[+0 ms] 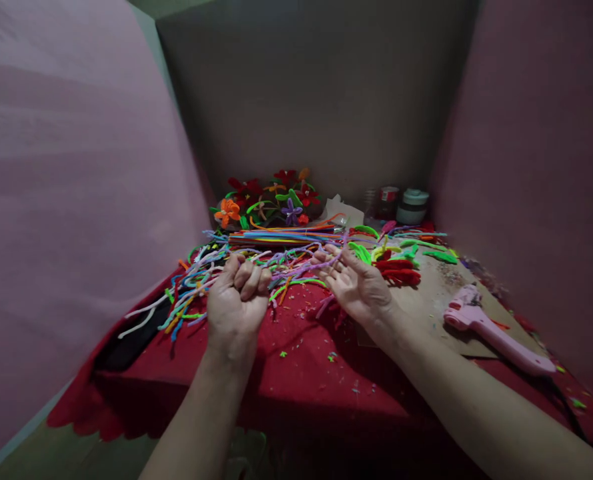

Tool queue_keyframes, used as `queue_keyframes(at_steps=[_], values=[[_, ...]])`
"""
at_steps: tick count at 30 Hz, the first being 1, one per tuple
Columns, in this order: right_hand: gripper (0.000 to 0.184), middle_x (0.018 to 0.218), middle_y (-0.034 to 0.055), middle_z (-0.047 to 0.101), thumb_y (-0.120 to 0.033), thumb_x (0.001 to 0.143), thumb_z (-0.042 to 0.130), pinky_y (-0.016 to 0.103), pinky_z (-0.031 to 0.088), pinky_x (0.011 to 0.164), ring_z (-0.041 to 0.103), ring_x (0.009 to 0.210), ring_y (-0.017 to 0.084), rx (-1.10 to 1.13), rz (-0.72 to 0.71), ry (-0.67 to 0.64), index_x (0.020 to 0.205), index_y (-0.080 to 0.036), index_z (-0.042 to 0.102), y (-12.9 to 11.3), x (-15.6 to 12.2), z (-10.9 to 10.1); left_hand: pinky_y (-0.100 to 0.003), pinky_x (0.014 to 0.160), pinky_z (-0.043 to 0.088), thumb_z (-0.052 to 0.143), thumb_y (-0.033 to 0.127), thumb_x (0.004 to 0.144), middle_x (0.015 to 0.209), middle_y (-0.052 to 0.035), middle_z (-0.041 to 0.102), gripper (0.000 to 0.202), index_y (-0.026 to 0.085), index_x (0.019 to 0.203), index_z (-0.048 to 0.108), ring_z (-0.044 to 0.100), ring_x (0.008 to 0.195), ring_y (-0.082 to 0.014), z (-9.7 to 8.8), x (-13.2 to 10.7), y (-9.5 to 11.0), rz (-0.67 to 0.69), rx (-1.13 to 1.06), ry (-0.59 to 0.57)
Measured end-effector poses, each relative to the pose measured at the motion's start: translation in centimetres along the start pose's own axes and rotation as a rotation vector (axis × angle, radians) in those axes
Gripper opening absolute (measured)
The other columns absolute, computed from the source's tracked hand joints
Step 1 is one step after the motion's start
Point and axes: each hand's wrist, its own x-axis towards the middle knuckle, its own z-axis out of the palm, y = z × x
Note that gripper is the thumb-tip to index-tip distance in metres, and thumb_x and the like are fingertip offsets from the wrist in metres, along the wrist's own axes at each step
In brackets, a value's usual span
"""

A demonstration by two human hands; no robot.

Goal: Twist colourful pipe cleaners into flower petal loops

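A purple pipe cleaner runs between my two hands above the table. My left hand is closed in a fist around its left end. The other end passes between the thumb and fingers of my right hand, which grips it loosely with the palm turned up. Behind and beside my left hand lies a tangle of loose, many-coloured pipe cleaners. Just right of my right hand are red looped pipe-cleaner pieces and green ones.
A pink hot glue gun rests on a cardboard sheet at the right. Pipe-cleaner flowers stand at the back, beside a bundle of straight pipe cleaners. A lidded jar stands back right. Scraps dot the red tablecloth.
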Motion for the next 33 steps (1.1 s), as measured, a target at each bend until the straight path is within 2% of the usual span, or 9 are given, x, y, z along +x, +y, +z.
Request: queue_keyframes(at_steps=[2,4,10,14,17,22,25,28,33], values=[[0.019,0.087,0.0055,0.067,-0.013,0.065,0.067,0.032,0.043,0.089,0.062,0.087,0.017,-0.06,0.0,-0.086,0.082,-0.016,0.061,0.7,-0.3,-0.1,-0.019,0.04,0.027,0.038,0.016,0.089,0.042,0.0101,0.021,0.023,0.014,0.068,0.046,0.018,0.032,-0.0034,0.1,0.4,-0.3,-0.013,-0.029,0.002],[0.015,0.082,0.0061,0.068,-0.016,0.068,0.066,0.035,0.044,0.087,0.063,0.081,0.017,-0.135,0.003,-0.123,0.082,-0.015,0.063,1.3,-0.4,-0.2,-0.019,0.041,0.028,0.038,0.016,0.089,0.043,0.0098,0.023,0.022,0.014,0.068,0.046,0.021,0.032,-0.0033,0.1,0.5,-0.7,-0.027,-0.029,-0.003],[0.009,0.071,0.0016,0.067,-0.019,0.068,0.067,0.029,0.049,0.069,0.06,0.065,0.012,-0.2,-0.039,-0.016,0.076,-0.014,0.065,1.4,-0.1,-0.5,-0.019,0.043,0.029,0.04,0.014,0.087,0.045,0.0086,0.029,0.021,0.013,0.067,0.045,0.023,0.034,-0.0025,-0.4,0.2,-1.4,-0.082,0.019,0.007],[0.008,0.066,-0.0003,0.063,-0.017,0.066,0.069,0.021,0.044,0.056,0.054,0.055,0.007,-0.208,-0.048,-0.044,0.071,-0.014,0.064,1.4,-0.1,-0.5,-0.018,0.043,0.029,0.041,0.012,0.086,0.045,0.0085,0.031,0.018,0.012,0.069,0.048,0.025,0.034,-0.0017,-0.5,0.4,-1.2,-0.104,0.055,-0.004],[0.01,0.063,-0.0009,0.061,-0.016,0.063,0.07,0.02,0.04,0.051,0.052,0.054,0.008,-0.236,-0.02,-0.057,0.069,-0.015,0.061,1.5,-0.4,-0.3,-0.018,0.039,0.024,0.045,0.009,0.083,0.043,0.0097,0.026,0.017,0.012,0.066,0.048,0.019,0.032,-0.0014,0.2,1.1,-0.8,-0.114,0.091,-0.041],[0.016,0.059,-0.0026,0.056,-0.014,0.057,0.071,0.022,0.038,0.051,0.049,0.052,0.008,-0.324,0.05,-0.07,0.067,-0.015,0.059,1.6,-1.1,0.2,-0.017,0.036,0.019,0.055,0.01,0.075,0.041,0.011,0.017,0.015,0.012,0.061,0.05,0.015,0.033,-0.0015,1.8,2.7,-0.6,-0.118,0.197,-0.138],[0.012,0.055,-0.0039,0.053,-0.013,0.057,0.068,0.021,0.035,0.048,0.043,0.047,0.006,-0.41,0.054,-0.088,0.065,-0.015,0.059,1.7,-1.0,-0.2,-0.017,0.037,0.019,0.062,0.014,0.072,0.043,0.011,0.019,0.008,0.01,0.069,0.056,0.018,0.035,-0.0015,2.1,3.7,-1.0,-0.195,0.316,-0.264],[0.008,0.05,-0.0051,0.049,-0.013,0.058,0.065,0.021,0.031,0.045,0.039,0.043,0.005,-0.481,0.019,-0.079,0.063,-0.015,0.059,1.9,-0.6,-0.8,-0.016,0.037,0.019,0.062,0.018,0.074,0.043,0.0114,0.02,0.01,0.009,0.077,0.059,0.016,0.035,-0.0008,2.0,4.4,-1.3,-0.254,0.406,-0.353],[0.009,0.055,-0.003,0.052,-0.014,0.06,0.064,0.022,0.034,0.048,0.041,0.047,0.007,-0.529,0.031,-0.075,0.069,-0.014,0.064,1.9,-0.2,-1.2,-0.015,0.039,0.024,0.062,0.023,0.076,0.043,0.0101,0.026,0.015,0.009,0.071,0.058,0.021,0.034,0.0001,1.5,5.0,-1.8,-0.255,0.416,-0.326]])
